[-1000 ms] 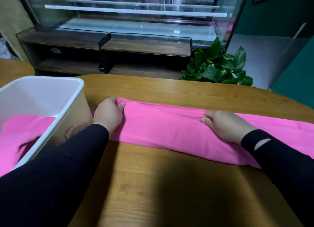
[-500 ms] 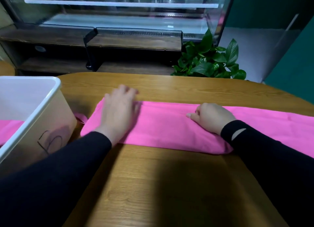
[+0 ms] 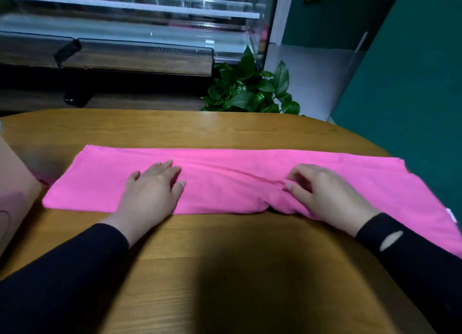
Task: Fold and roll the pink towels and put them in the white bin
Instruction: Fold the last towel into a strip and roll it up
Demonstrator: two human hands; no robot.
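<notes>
Fingers (image 3: pixel 172 170) of left hand (image 3: pixel 150 196) flat on folded pink towel (image 3: pixel 225 181); right hand (image 3: pixel 325 196) pinches a bunch. Folding stage; next, likely smoothing, then rolling.

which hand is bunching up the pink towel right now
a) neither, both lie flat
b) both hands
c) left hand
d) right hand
d: the right hand has its fingers curled, gathering a ridge of the pink towel, while the left hand presses flat on it with straight fingers.
</notes>
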